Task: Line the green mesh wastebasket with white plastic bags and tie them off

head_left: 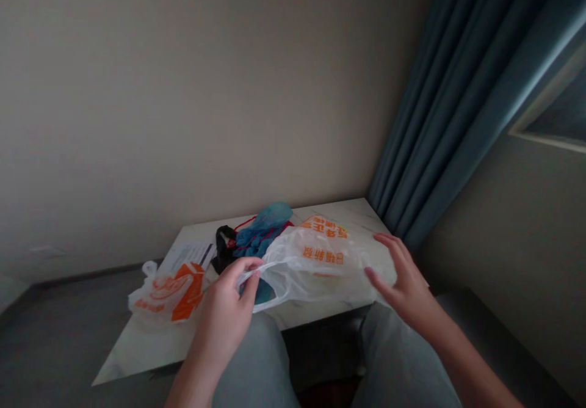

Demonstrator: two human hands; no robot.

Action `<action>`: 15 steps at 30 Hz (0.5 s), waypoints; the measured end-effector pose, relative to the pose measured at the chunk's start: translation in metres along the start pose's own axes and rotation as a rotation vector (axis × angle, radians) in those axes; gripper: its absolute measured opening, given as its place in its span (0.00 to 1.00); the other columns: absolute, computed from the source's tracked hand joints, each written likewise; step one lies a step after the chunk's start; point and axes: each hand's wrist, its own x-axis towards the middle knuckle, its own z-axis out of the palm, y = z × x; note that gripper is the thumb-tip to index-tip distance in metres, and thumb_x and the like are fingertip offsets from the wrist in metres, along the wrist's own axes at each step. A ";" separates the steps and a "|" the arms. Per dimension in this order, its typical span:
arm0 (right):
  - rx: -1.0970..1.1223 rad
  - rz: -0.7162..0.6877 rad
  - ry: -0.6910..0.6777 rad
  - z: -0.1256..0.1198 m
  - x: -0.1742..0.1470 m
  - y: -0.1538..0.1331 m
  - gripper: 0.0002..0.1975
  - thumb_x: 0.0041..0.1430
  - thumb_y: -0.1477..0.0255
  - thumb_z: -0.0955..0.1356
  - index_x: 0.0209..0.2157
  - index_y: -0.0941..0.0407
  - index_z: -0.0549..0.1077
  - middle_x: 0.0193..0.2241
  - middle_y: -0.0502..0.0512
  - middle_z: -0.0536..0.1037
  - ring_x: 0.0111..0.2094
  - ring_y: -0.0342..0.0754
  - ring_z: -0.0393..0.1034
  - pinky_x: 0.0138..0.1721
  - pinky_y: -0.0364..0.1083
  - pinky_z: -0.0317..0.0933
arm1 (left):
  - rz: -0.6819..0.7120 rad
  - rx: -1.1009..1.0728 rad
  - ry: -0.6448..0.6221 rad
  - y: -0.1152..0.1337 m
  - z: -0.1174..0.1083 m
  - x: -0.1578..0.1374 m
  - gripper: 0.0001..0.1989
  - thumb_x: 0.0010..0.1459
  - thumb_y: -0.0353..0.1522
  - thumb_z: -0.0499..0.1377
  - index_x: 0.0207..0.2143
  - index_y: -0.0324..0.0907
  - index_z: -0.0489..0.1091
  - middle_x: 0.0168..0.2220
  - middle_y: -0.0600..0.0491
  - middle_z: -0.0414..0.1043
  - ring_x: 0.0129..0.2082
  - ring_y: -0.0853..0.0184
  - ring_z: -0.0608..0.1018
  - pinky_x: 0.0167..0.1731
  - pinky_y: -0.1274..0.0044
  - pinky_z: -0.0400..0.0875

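My left hand (231, 295) pinches the handle end of a white, see-through plastic bag (293, 273) with orange printing. The bag stretches out to the right above the table, its handle loop spread below my fingers. At the bag's far end, my right hand (403, 276) is open, thumb and fingers apart, with nothing gripped between them. Behind the bag lies a bunched blue bag or cloth (260, 234) with red cord, and a black crumpled item (224, 246) touches its left side.
A second white plastic bag (167, 292) with orange print lies at the left of the marble-patterned table (132, 350), by a printed sheet (190, 255). A wall stands behind. Blue curtains (439, 102) hang on the right. My knees (259, 359) are at the table's front edge.
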 end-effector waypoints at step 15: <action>-0.336 0.126 -0.308 0.078 0.045 0.029 0.28 0.51 0.84 0.60 0.53 0.59 0.75 0.46 0.65 0.80 0.49 0.57 0.73 0.53 0.52 0.60 | 0.204 0.743 0.036 0.012 0.035 0.025 0.42 0.49 0.50 0.63 0.60 0.35 0.63 0.64 0.30 0.56 0.65 0.36 0.54 0.59 0.49 0.52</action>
